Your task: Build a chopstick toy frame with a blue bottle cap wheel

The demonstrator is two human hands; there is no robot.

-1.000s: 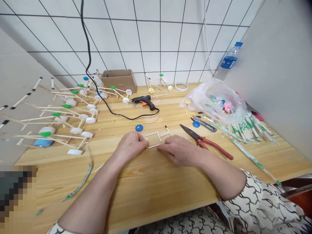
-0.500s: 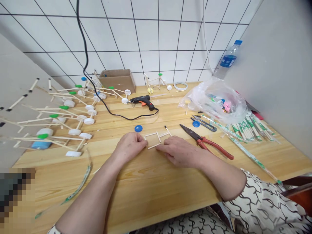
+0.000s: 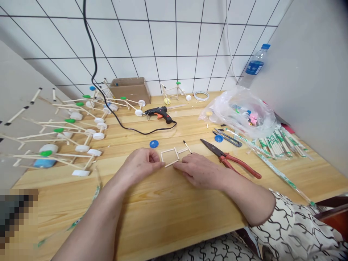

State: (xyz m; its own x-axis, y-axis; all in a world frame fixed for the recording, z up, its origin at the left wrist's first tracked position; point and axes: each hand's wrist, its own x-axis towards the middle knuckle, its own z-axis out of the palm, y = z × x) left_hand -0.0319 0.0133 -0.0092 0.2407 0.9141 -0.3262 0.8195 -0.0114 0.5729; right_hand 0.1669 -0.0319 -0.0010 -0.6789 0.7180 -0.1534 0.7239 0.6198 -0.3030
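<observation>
The frame (image 3: pixel 169 149) lies on the bench (image 3: pixel 163 221) between my hands. My left grip (image 3: pixel 143 162) looks nearly closed by its near left corner, my right grip (image 3: pixel 200 170) loosely curled at the near stick (image 3: pixel 170 164); what they hold, I can't tell. Best press lightly, corners square.
</observation>
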